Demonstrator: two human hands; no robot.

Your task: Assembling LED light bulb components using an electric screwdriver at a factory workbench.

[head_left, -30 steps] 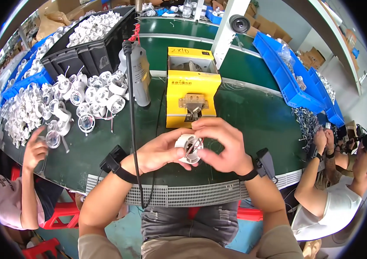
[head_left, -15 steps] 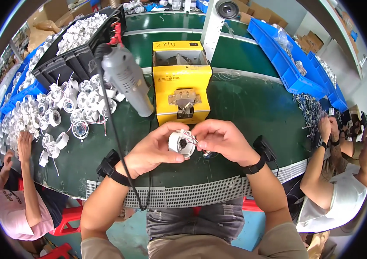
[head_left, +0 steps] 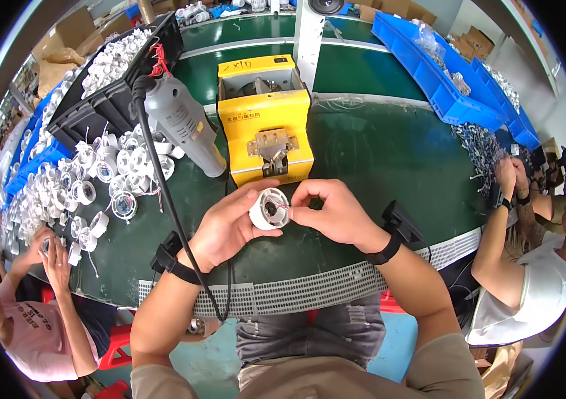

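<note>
A white round plastic housing (head_left: 256,214) sits in my left hand (head_left: 224,229), fingers behind it and thumb along its lower edge. Its open face is turned up and to the right, showing a dark part inside. At its right rim my right hand (head_left: 336,213) pinches thin wires (head_left: 283,207) that run into the housing. Just beyond my hands stands a yellow machine (head_left: 266,143) with a metal feeder at its front. To its left, a grey electric screwdriver (head_left: 186,123) hangs with its black cable passing over my left forearm.
White housings with wires (head_left: 123,166) lie heaped at left, before a black crate (head_left: 90,116) of white parts. Blue bins (head_left: 456,106) and a pile of wired parts (head_left: 479,156) are at right. Co-workers sit on both sides; the left one's hands (head_left: 50,253) hold a small round part.
My view has shifted slightly. The housing has turned more upright in my left hand. The small part hanging below my right hand no longer shows. The left co-worker's hands have come together around a part.
</note>
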